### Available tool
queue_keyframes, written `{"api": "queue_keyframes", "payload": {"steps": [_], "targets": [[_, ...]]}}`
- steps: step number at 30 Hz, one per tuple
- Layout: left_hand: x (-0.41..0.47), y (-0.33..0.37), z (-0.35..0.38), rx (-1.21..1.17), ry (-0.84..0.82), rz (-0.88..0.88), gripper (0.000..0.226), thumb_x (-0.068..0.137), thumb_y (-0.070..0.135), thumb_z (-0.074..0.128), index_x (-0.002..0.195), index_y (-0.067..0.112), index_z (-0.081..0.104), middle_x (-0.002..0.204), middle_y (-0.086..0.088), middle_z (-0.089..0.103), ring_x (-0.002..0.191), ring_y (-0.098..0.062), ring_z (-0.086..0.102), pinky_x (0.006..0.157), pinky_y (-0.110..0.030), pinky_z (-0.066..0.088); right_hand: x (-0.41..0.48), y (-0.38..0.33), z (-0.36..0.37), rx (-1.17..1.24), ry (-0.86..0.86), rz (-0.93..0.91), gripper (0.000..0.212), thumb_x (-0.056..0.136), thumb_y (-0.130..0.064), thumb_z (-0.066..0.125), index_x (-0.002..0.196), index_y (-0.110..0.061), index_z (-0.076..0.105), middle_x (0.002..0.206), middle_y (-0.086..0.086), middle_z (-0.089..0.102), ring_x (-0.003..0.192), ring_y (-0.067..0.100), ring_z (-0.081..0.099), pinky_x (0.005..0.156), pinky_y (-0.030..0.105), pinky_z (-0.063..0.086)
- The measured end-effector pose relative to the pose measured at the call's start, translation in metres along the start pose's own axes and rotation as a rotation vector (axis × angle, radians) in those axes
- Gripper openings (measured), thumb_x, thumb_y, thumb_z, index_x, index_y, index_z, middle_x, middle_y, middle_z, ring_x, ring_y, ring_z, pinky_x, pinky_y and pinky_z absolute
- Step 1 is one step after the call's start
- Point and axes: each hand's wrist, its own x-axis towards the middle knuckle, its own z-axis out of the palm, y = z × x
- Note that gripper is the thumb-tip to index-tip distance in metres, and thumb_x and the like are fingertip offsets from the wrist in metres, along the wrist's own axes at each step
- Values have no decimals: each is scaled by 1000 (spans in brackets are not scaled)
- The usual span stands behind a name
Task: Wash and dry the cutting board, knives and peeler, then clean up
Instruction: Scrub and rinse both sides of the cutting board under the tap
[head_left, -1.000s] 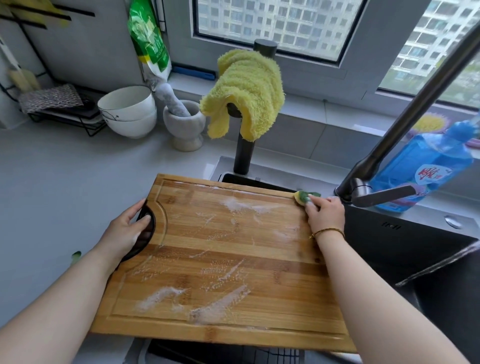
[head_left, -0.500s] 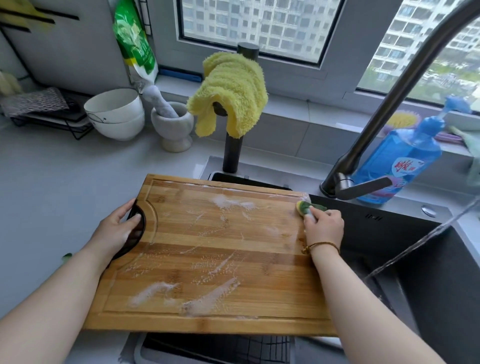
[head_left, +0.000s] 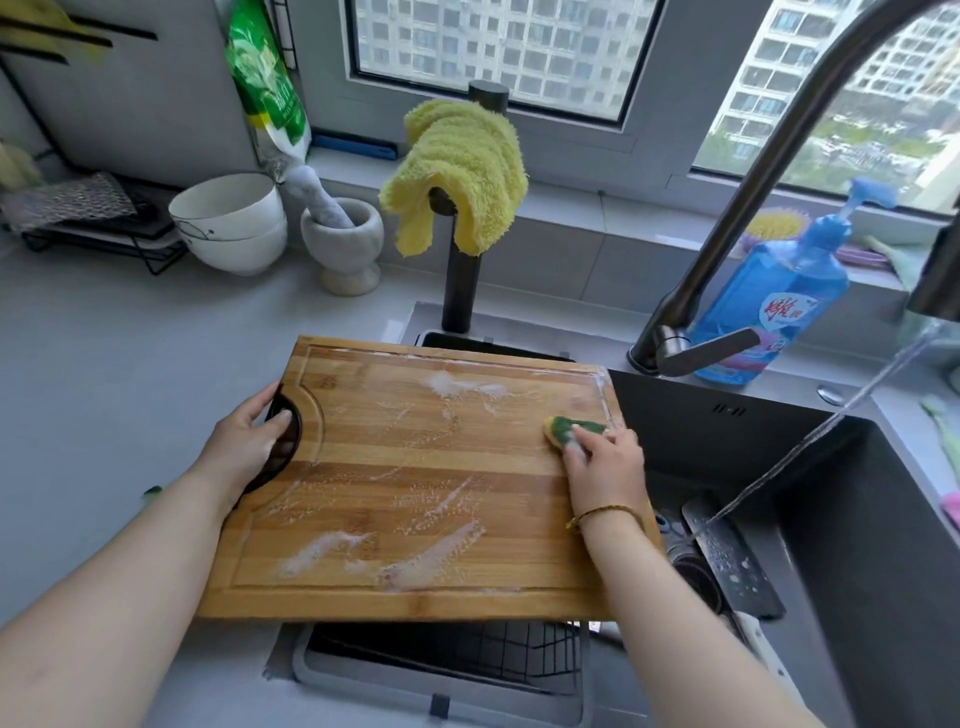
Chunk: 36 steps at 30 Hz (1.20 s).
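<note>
A wooden cutting board (head_left: 415, 467) streaked with soap suds lies across the left part of the dark sink (head_left: 857, 545). My left hand (head_left: 244, 447) grips its left edge at the dark handle cut-out. My right hand (head_left: 602, 462) presses a green and yellow sponge (head_left: 563, 428) onto the board near its right edge. A dark cleaver blade (head_left: 732, 561) lies in the sink bottom under the running water. A white handle (head_left: 763, 649) shows near the sink's front.
The tap (head_left: 737, 208) runs a stream (head_left: 831, 431) into the sink. Blue dish soap bottle (head_left: 774, 301) stands behind the tap. A yellow cloth (head_left: 462, 171) hangs on a post. White bowls (head_left: 228, 223), a mortar (head_left: 343, 244) and a wire rack (head_left: 93, 223) stand at the back left.
My right hand has slid the sponge from the board's far right corner down along the right edge toward me. My left hand keeps its hold on the handle.
</note>
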Motion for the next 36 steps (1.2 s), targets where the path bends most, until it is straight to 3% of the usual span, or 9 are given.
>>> {"api": "queue_keyframes", "payload": {"steps": [6,11,14,18,21,25,27,32,36], "targets": [[-1,0,0,8,-3,-5,48,95,12,48,141,20,36,146,-2,36,131,-25,39,108,-40,33,-68,-38,21,81,-106,-488,21,78,-17,67,99,-14,72,90,11,58,82,29,54,69,30,43],[-5,2,2,4,12,0,48,95,11,47,141,19,35,145,-1,37,126,-24,43,105,-35,35,-45,25,-7,43,19,-225,31,90,-23,54,119,-14,62,106,8,50,101,20,43,87,24,33],[-10,6,6,11,32,15,48,96,10,45,142,17,34,138,0,41,106,-17,46,90,-26,35,-56,16,-2,-2,51,-164,30,90,-23,54,118,-14,61,98,2,43,92,15,39,83,22,33],[-12,9,8,18,48,25,48,96,9,45,142,17,34,144,-6,39,106,-16,45,86,-24,33,-95,-20,13,108,-81,-481,17,65,-13,74,82,-14,72,71,7,53,65,15,42,51,27,45],[-12,8,7,31,42,27,48,96,10,45,142,18,34,144,-6,38,122,-23,45,89,-24,33,-83,8,-3,60,-51,-542,13,60,-10,74,73,-11,73,64,8,55,58,14,43,48,17,38],[-13,8,7,48,47,32,47,96,10,45,142,17,34,144,-6,39,122,-23,45,91,-24,33,-59,59,-30,42,135,-92,16,81,-8,67,93,0,72,80,8,43,75,27,47,67,27,33],[-12,8,7,62,51,35,47,96,11,46,142,17,35,145,-6,37,129,-24,41,94,-25,32,-65,50,-21,36,154,-41,16,80,-7,67,93,0,72,80,4,39,75,22,41,65,27,33],[-12,7,7,75,58,35,47,96,12,46,141,17,35,145,-6,37,129,-25,41,95,-25,33,-98,6,6,68,5,-483,12,63,-12,72,75,-11,71,64,5,52,58,15,43,45,26,43],[-14,9,8,58,56,26,47,96,11,45,142,16,34,144,-7,39,128,-25,41,89,-24,33,-80,44,-12,-9,121,-435,13,66,-13,72,76,-6,73,65,11,58,56,22,51,49,27,42]]}}
